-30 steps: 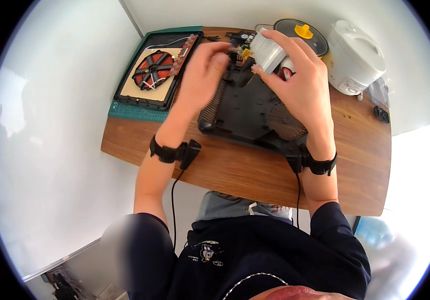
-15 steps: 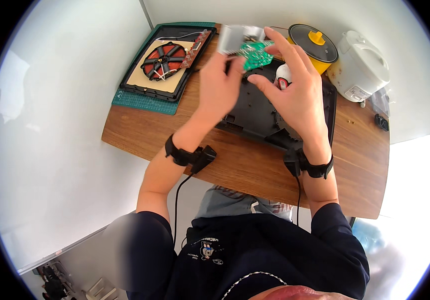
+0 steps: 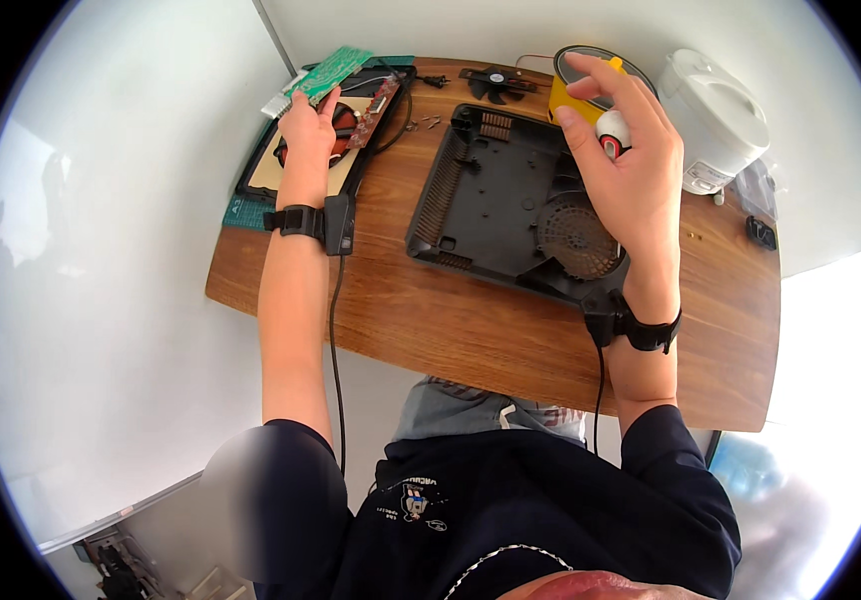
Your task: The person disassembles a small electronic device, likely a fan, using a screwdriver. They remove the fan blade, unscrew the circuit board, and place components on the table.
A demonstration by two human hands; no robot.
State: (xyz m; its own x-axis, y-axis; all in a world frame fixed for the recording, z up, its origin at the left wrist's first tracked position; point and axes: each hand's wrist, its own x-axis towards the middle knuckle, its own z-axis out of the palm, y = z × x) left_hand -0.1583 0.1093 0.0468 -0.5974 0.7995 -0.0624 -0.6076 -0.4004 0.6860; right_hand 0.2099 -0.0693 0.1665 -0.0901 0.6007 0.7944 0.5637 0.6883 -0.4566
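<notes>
My left hand (image 3: 309, 128) is over the far left of the table, its fingers closed on the near edge of a green circuit board (image 3: 339, 68). A pale metal-looking part (image 3: 282, 102) shows beside the board. Directly under that hand lies a black panel with a round red-and-black coil (image 3: 348, 132) and a red circuit strip (image 3: 376, 112). My right hand (image 3: 636, 165) is raised over the right edge of a black plastic housing (image 3: 491, 200). A white, red and black rounded tool (image 3: 613, 130) sits in its palm; the thumb and forefinger stand apart, and the other fingers are partly hidden.
A black fan (image 3: 498, 83) lies behind the housing. Small screws (image 3: 429, 123) and a black power plug (image 3: 435, 80) are left of it. At the back right stand a yellow pot (image 3: 563, 100) and a white rice cooker (image 3: 716, 120). A green cutting mat (image 3: 243, 212) lies under the panel.
My left hand has carried the circuit board from above the housing leftward to over the coil panel. The right hand has shifted slightly right, still with the tool. The fan and housing are now uncovered.
</notes>
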